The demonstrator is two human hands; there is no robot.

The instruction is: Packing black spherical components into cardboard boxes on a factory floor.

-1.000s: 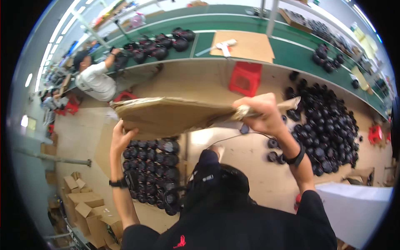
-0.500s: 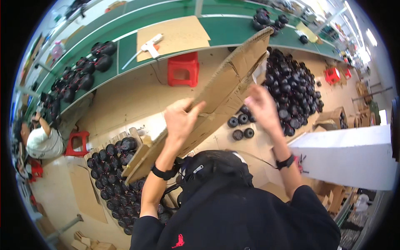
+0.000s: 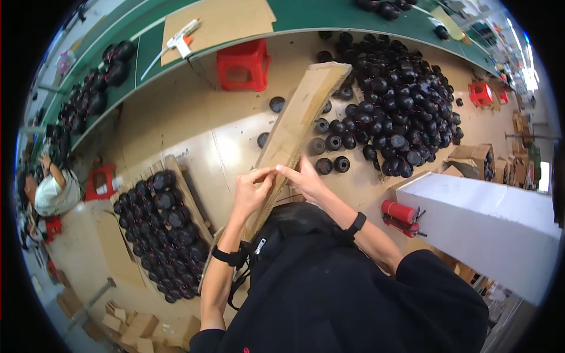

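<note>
A brown cardboard piece [image 3: 288,126], apparently a flattened box, stands tilted in front of my body with its top edge pointing away and to the right. My left hand [image 3: 252,189] pinches its near edge, fingers curled. On the other side, my right hand [image 3: 305,179] grips the same edge, its thumb meeting the left fingertips there. Part of the right fingers is hidden behind the cardboard. Beyond it on the floor lie a few loose black round parts [image 3: 316,145].
A big heap of black round parts [image 3: 400,112] lies right, a pallet of them [image 3: 162,217] left. The green bench [image 3: 318,15] holds a glue gun [image 3: 181,40] on a cardboard sheet [image 3: 218,26]. Nearby are a red stool [image 3: 242,67], fire extinguishers [image 3: 400,215] and a seated person [image 3: 56,191].
The cardboard has swung from broad side to a narrower, steeper angle and come lower. My right hand, formerly apart and blurred, has come in to grip the edge beside my left.
</note>
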